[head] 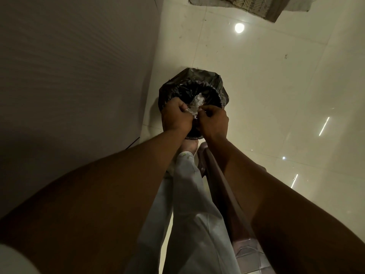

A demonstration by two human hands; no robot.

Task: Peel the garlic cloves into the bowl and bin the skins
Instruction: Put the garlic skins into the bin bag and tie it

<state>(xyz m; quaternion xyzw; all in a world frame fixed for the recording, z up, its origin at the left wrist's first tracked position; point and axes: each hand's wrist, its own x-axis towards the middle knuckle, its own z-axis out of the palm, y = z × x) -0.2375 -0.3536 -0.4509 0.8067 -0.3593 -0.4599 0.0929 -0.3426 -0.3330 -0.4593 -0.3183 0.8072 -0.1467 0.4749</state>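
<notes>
Head view, left hand, right hand, both grips pinching garlic skins, over black-lined bin

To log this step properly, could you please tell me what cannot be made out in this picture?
Head view.
- Pale scraps pinched between left hand and right hand: too small and dim to identify.
- Bin, near rim: hidden by hands.
- Mat: cut by top edge.
- Bowl: out of frame.

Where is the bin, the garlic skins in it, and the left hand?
bin (194,78): head view, far rim of its black liner.
garlic skins (199,100): head view, middle of the pale heap inside.
left hand (175,116): head view, back of the hand.
</notes>
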